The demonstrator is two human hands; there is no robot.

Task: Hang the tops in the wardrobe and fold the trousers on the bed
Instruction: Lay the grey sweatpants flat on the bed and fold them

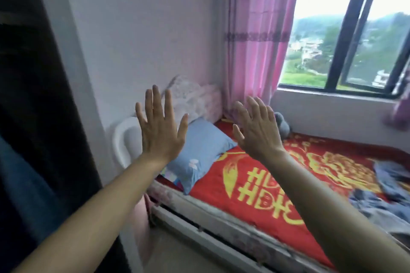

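While both hands are hovering empty mid-frame, nothing is being gripped.

Head view:
- The left hand (pixel 159 127) is spreading flat with fingers straight and palm facing away, in front of the wall and the blue pillow (pixel 199 150).
- The right hand (pixel 257 128) is doing the same just right of it, over the head end of the bed (pixel 213 224).
- Both are released and touching nothing.
- A rumpled heap of grey-blue clothes (pixel 386 186) is lying on the red bedcover (pixel 208 186) at the right edge of the frame, well apart from both hands.
- I can't tell tops from trousers, since the heap is bunched and blurred.
- The wardrobe (pixel 33 73) is showing as a dark opening along the left edge, with a blue garment (pixel 26 195) hanging at lower left. No rail or hangers are in sight.

Handling, my read:
- The fabric is looking soft, light and limp, neither fragile nor slippery.
- It'll be sagging and dragging neighbouring pieces out of the heap.
- Any denim-like pieces are probably weighing more.
- Top: I'd be pinching both shoulder seams so it's hanging straight for the hanger.
- Trousers: I'd be taking the waistband in both hands, shaking them out, then laying them flat on the red area at lower centre.
- Risk: grabbing mid-heap is likely lifting two items at once.
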